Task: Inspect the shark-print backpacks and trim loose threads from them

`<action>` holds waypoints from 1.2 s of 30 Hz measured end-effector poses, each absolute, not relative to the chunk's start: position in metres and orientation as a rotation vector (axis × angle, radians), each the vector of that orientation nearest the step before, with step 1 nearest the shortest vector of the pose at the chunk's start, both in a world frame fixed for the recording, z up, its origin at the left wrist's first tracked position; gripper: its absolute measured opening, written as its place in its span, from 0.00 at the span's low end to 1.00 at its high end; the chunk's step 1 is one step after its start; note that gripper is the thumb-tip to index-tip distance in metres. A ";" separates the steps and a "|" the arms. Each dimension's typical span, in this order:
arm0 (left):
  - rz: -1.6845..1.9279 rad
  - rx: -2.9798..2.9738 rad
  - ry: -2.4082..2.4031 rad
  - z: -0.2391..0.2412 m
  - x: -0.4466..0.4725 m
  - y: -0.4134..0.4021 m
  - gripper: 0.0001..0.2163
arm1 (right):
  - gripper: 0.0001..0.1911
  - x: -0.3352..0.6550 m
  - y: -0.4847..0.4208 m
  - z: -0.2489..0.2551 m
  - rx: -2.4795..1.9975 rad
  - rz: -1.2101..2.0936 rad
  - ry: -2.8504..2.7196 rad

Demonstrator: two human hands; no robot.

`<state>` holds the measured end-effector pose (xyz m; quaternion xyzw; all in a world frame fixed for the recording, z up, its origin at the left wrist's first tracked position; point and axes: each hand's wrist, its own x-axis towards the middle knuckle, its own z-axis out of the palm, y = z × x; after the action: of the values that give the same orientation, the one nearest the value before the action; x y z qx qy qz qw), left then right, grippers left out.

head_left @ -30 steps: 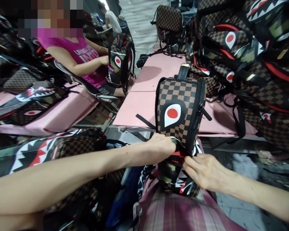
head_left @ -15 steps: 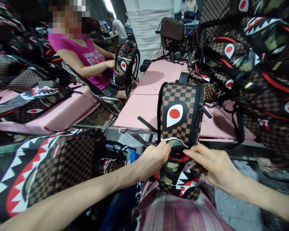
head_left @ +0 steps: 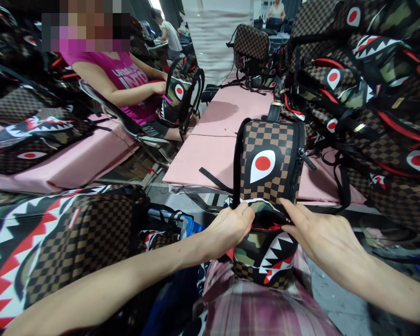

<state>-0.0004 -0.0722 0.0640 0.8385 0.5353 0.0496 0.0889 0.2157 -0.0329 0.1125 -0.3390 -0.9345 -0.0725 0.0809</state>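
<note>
A plaid garment [head_left: 255, 308] covers the person's lap, and on it a checked backpack [head_left: 266, 192] stands roughly upright, just before the near edge of the pink bench [head_left: 203, 156]; the left hand [head_left: 233, 225] has its fingers clamped on the left rim of the backpack's open front pocket (red lining shows inside); the right hand [head_left: 324, 238] has thumb and forefinger apart at the pocket's right end, though whether they pinch anything there I cannot tell; a large shark-mouthed bag [head_left: 80, 242] lies to the left, apart from the bench; a black strap [head_left: 215, 179] crosses the bench's near edge, left of the backpack; more bags [head_left: 350, 93] are heaped along the bench's right edge; beyond its left edge a seated co-worker [head_left: 122, 88] holds another backpack [head_left: 178, 95]; one checked bag [head_left: 252, 44] sits at the far end
</note>
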 end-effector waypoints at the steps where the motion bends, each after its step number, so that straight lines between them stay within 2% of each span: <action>1: 0.158 2.505 1.591 0.063 -0.001 -0.072 0.09 | 0.17 0.212 -0.034 0.113 -1.057 -0.190 -2.807; 4: 0.174 2.524 1.591 0.061 -0.003 -0.072 0.09 | 0.09 0.201 -0.034 0.115 -1.148 -0.069 -2.877; 8: 0.127 2.505 1.604 0.062 -0.004 -0.072 0.09 | 0.05 0.191 -0.032 0.119 -1.145 0.086 -2.967; 13: 0.076 2.451 1.604 0.066 -0.004 -0.072 0.10 | 0.11 0.184 -0.030 0.120 -1.178 0.207 -2.948; 19: 0.059 2.450 1.601 0.068 -0.005 -0.072 0.09 | 0.11 0.174 -0.025 0.117 -1.208 0.302 -3.013; 27: 0.062 2.468 1.644 0.063 -0.004 -0.073 0.07 | 0.11 0.173 -0.026 0.115 -1.260 0.280 -3.005; 36: 0.143 2.526 1.646 0.061 -0.003 -0.074 0.09 | 0.12 0.172 -0.024 0.105 -1.191 0.172 -3.030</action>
<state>-0.0033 -0.0738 0.0613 0.8353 0.5443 0.0472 0.0614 0.1719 -0.0237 0.1054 -0.3647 -0.9277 0.0526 -0.0593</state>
